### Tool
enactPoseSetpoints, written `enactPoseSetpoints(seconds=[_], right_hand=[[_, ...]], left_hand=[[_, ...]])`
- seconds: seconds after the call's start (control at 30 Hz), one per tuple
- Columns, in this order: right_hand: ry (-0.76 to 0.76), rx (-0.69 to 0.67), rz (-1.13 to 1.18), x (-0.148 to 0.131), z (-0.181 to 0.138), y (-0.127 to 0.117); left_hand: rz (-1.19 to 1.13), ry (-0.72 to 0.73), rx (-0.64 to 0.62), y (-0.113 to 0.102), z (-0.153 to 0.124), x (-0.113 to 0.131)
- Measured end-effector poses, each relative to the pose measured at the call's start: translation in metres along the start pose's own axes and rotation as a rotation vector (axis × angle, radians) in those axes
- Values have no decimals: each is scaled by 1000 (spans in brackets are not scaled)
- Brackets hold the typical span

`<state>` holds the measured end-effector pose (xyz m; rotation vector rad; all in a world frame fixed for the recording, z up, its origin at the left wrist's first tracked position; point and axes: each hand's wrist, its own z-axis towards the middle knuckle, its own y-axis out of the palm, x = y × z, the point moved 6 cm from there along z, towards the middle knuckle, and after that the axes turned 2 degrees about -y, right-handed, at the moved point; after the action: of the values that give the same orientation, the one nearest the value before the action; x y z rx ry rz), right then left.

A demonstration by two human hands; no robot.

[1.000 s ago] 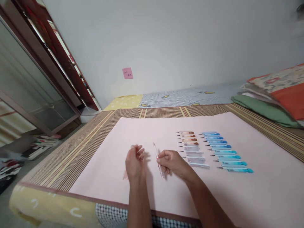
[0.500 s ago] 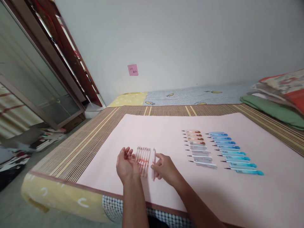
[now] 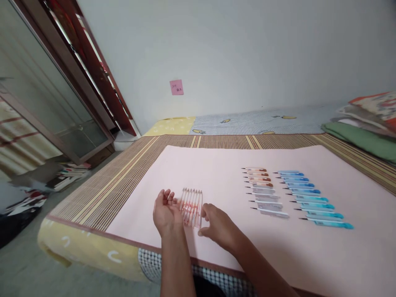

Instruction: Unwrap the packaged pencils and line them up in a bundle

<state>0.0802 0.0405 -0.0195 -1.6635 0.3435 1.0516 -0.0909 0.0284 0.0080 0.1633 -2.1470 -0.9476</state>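
Two bare hands meet near the front edge of a pale pink sheet (image 3: pixel 309 255). The left hand (image 3: pixel 165 212) is open, palm turned to the right and fingers pointing away from the viewer, pressed against the left side of a short row of clear pink pens (image 3: pixel 192 202). The right hand (image 3: pixel 216 225) sits at the row's right side with its fingers curled and its back to the camera. Its fingertips touch the nearest pen, but it is unclear whether they pinch it. The pens lie side by side on the sheet between the two hands, touching one another, tips pointing away.

Well to the right, on the same sheet, lies a column of brown and grey pens (image 3: pixel 262 192). Just beside it is a column of blue pens (image 3: pixel 309 198), all with tips pointing left. The sheet rests on a striped mat (image 3: pixel 102 194) on a bed. A green folded cloth (image 3: pixel 361 140) lies at the far right. A pink sticky note (image 3: pixel 176 87) is on the white wall behind. Books (image 3: pixel 68 173) are stacked on the floor at left.
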Motion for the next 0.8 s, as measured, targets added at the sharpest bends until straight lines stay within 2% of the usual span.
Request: enactPoseSetpoints(seconds=[0.3,0.5,0.63,0.8], right_hand=[[-35,-3,-42,0,2,3],[-137,0,-97,-13,1,7],[-93,14,-191,-15,0,9],[5,7,-201,-4,2,3]], left_hand=[[4,-24,-11,1,1,-3],[25,-32,-34,2,1,-9],[42,-24,-57,1,3,-12],[40,-16,-66,-1,4,-12]])
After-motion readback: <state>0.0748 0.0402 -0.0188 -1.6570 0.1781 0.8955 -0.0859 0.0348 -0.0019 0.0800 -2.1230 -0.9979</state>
